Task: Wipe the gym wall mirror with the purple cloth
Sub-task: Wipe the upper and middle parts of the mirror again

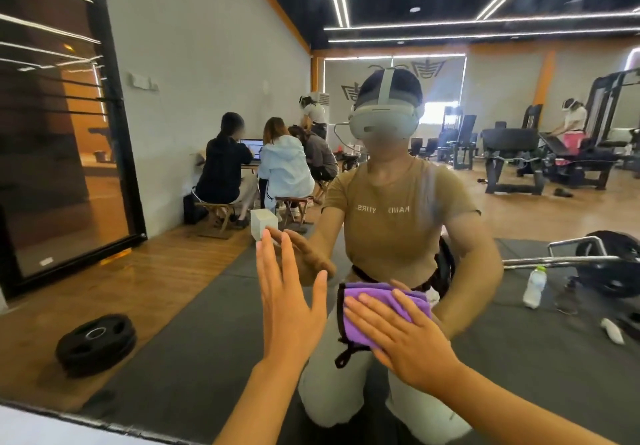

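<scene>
Looking forward and down from the head camera, straight into the mirror (519, 202) filling nearly the whole view.

Pressing the cloth (379, 313) flat against the glass with the right hand (401, 337): fingers straight and spread over the purple fabric, palm on top, nothing curled around it. Sitting low and just right of centre, folded into a thick pad, with a dark edging and a short loop hanging from the bottom left corner. Running its long side roughly level, tilting down a little toward the right.

Holding the left hand (291, 299) just beside the cloth on its left, fingers straight and pointing up, empty. Appearing to meet its own reflection at the fingertips, so probably bracing on the glass, though not possible to say for sure.

Leaving far more unwiped glass above and to the right of the cloth than below it; judging from that, needing an upward or sideways sweep next, with the right hand already on the pad and best placed to drive it.

Reflecting a kneeling person in a headset, a weight plate (95, 344) on the floor, a bottle (535, 287).
</scene>
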